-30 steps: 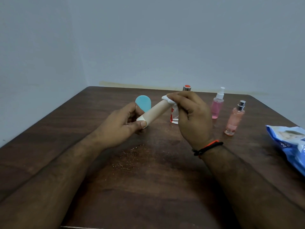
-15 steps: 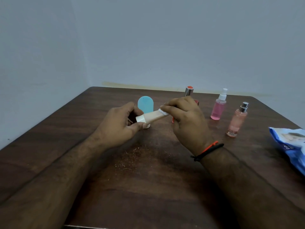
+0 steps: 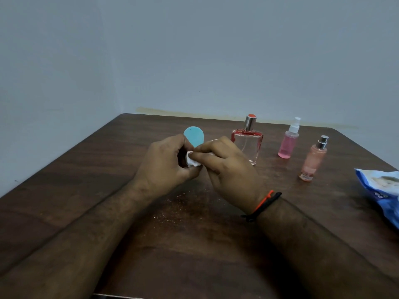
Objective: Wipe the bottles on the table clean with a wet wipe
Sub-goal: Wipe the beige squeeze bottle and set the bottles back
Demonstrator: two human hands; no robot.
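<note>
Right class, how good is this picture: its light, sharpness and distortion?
Head view: dim, even light, no hard shadows; soft all over, the pack's print unreadable; wide-angle stretch enlarges the forearms at the bottom edge; glints on the perfume bottle's cap; the wipe looks washed out.

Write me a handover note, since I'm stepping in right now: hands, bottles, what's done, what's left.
Left hand grips the tube, mostly hidden.
Right hand pinches the wet wipe against the tube's end.
Square perfume bottle, pink spray bottle and peach spray bottle stand upright right of the hands; blue-capped bottle behind them.
Done: cannot tell which are clean.
Left: finish the tube, then the rest.
</note>
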